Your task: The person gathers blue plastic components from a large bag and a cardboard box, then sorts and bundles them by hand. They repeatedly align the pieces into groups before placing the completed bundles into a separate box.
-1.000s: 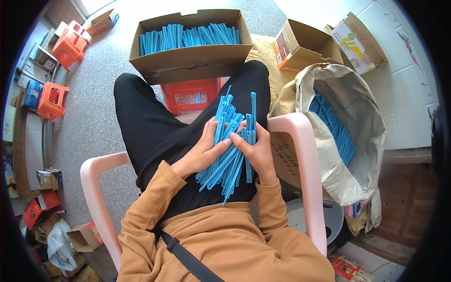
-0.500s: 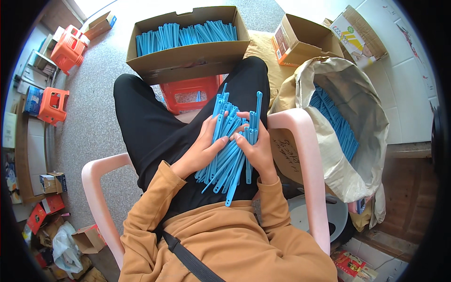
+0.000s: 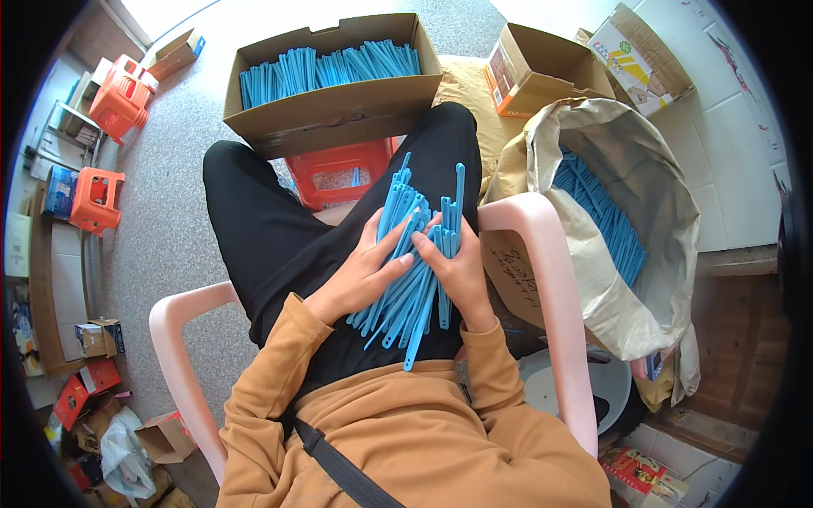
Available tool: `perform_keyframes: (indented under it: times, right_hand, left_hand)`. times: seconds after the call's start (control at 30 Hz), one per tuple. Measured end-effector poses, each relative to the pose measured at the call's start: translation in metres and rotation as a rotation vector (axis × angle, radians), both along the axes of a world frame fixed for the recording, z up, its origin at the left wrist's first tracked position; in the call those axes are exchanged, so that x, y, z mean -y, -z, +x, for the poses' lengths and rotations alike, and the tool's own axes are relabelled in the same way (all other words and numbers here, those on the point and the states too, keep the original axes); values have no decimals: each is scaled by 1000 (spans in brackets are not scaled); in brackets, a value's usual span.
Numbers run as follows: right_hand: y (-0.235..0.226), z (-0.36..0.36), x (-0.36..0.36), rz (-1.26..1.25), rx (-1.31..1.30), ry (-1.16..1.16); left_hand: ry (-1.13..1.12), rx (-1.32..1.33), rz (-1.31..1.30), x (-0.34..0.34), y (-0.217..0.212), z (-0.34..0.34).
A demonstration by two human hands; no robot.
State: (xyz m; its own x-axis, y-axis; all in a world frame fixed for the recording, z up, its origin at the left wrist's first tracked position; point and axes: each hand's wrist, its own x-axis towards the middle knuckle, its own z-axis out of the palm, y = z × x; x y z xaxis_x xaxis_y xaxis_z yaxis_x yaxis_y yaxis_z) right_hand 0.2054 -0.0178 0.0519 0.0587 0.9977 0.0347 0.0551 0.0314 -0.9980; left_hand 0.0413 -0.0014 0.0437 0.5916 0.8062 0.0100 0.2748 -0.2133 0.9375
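Observation:
I sit in a pale pink plastic chair [image 3: 542, 279] with a bundle of long blue plastic strips [image 3: 411, 271] lying on my lap over black trousers. My left hand [image 3: 360, 275] rests on the bundle's left side, fingers spread over the strips. My right hand [image 3: 457, 267] grips the bundle from the right, with one strip sticking up higher than the others. Both hands hold the same bundle. Orange sleeves cover my forearms.
A cardboard box [image 3: 339, 110] filled with more blue strips stands on a red stool [image 3: 339, 173] ahead of my knees. A large tan sack [image 3: 627, 220] with blue strips sits at my right. Open cardboard boxes [image 3: 542, 59] lie beyond; orange stools [image 3: 114, 93] at far left.
The bundle has shifted slightly in my hands as my fingers straighten the strips; one strip now stands higher on the right. My hands stay on my lap.

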Motion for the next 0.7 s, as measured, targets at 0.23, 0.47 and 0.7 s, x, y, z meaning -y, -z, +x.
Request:
perform_keyframes:
  times: [0.23,0.47,0.7]
  right_hand:
    - [-7,-2,-2,35,-22,26]
    - [-1,2,-5,40,-95,-69]
    - [0,8,-2,-47,-91,-140]
  left_hand:
    - [16,15,10,-1,-1,0]
    - [-4,36,-12,-3,3,0]
    - [-38,89,-25,-6,5,-1]
